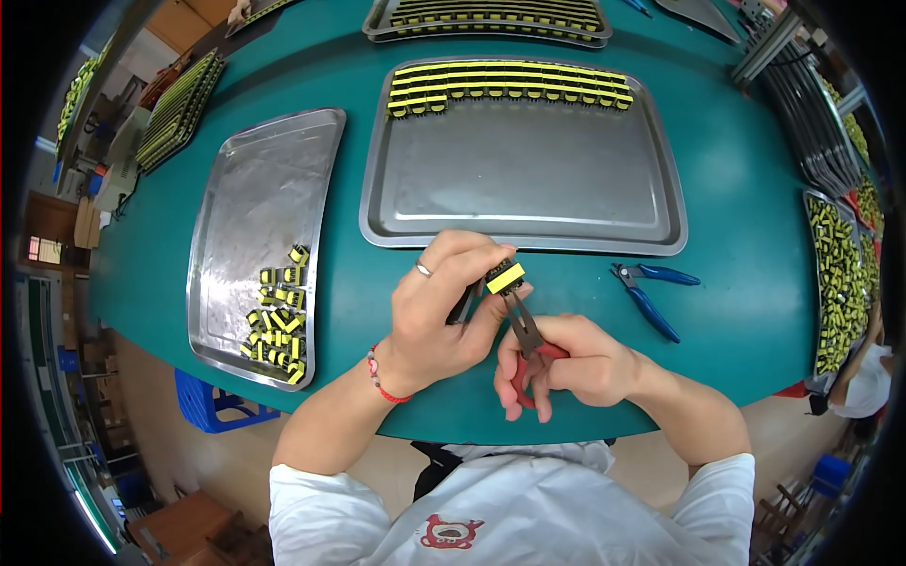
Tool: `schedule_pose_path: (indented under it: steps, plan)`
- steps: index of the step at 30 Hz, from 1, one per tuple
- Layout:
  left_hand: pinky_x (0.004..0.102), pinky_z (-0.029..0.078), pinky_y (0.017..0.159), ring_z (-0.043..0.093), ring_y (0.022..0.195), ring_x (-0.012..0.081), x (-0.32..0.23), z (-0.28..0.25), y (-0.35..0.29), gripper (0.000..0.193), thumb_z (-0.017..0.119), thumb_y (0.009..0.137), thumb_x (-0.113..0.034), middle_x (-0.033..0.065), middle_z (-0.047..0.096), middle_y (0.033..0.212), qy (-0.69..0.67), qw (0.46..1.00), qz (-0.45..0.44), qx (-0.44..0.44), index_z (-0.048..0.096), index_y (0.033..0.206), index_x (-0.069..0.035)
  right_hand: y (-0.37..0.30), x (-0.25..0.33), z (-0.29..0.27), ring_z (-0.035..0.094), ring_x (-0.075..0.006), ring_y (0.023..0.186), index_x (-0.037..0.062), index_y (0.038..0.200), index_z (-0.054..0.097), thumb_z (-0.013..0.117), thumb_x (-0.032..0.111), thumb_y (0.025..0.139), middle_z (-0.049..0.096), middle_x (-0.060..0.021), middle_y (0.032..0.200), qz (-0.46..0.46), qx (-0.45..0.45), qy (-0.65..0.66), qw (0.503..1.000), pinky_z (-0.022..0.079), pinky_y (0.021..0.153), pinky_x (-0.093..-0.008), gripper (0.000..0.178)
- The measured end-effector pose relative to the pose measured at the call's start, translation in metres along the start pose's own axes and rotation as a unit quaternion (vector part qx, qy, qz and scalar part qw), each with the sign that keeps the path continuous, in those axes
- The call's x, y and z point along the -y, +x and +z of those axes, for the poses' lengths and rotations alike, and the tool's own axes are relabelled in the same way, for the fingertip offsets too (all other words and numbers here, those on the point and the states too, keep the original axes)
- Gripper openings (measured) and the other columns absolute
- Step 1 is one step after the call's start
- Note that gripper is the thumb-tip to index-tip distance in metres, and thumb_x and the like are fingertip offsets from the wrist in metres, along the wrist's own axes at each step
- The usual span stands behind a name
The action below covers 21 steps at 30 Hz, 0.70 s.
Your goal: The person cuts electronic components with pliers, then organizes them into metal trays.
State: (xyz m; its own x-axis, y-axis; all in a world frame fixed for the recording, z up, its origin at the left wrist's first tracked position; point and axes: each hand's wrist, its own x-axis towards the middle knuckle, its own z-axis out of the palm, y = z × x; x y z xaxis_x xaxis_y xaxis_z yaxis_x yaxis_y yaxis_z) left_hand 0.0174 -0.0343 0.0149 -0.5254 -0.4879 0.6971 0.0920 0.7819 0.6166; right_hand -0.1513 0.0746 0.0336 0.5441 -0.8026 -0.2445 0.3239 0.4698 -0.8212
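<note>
Between the thumb and fingers of my left hand (pixel 439 302) is a small transformer (pixel 505 276), black with a yellow band, held up over the green table. My right hand (pixel 576 363) is closed on red-handled long-nose pliers (pixel 527 332). Their jaw tips reach the lower edge of the transformer, at its pins; whether they grip a pin is too small to tell. Straight beyond my hands lies a metal tray (pixel 519 170) with rows of like transformers (pixel 510 80) along its far side. Another metal tray (pixel 260 189) at the left holds a loose heap of transformers (pixel 276 325).
Blue-handled side cutters (pixel 651 292) lie on the green table (pixel 746 217) to the right of my hands. A further filled tray (pixel 486 33) stands at the back. At the far right is a tray heaped with yellow-black parts (pixel 840 283), and a blue stool (pixel 212 401) stands below the left edge.
</note>
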Motion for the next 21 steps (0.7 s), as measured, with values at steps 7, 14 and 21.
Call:
schedule_pose_path:
  steps: [7,14,21]
  plan:
    - [0.0254,0.049,0.055,0.060,0.069,0.0142,0.000,0.003,-0.002,0.043,0.073,0.070,0.016,0.0125,0.062,0.096,-0.016,1.000,-0.018,-0.013,0.062,0.109,0.002,0.002,-0.003,0.005,0.065,-0.0214,0.068,-0.0035,0.099,0.055,0.040,-0.005,0.071,0.065,-0.0146,0.085,0.012,-0.067,-0.001,0.998,0.048,0.054,-0.0261,0.032]
    - [0.0255,0.048,0.070,0.059,0.082,0.0140,-0.006,0.001,-0.008,0.025,0.071,0.084,0.000,0.0109,0.063,0.099,-0.135,0.972,-0.190,0.007,0.062,0.107,0.004,0.003,-0.010,0.001,0.060,-0.0175,0.068,-0.0032,0.097,0.054,0.049,-0.003,0.073,0.062,-0.0130,0.085,-0.229,-0.092,-0.290,0.925,0.047,0.058,-0.0265,0.024]
    - [0.0254,0.046,0.076,0.057,0.087,0.0111,-0.019,0.010,-0.013,0.017,0.065,0.093,-0.008,0.0091,0.061,0.099,-0.254,0.924,-0.284,0.044,0.062,0.104,0.004,0.020,-0.016,-0.007,0.055,-0.0174,0.066,0.0011,0.100,0.059,0.079,-0.004,0.061,0.059,-0.0106,0.085,-0.427,-0.359,-0.531,0.637,0.043,0.052,-0.0259,0.044]
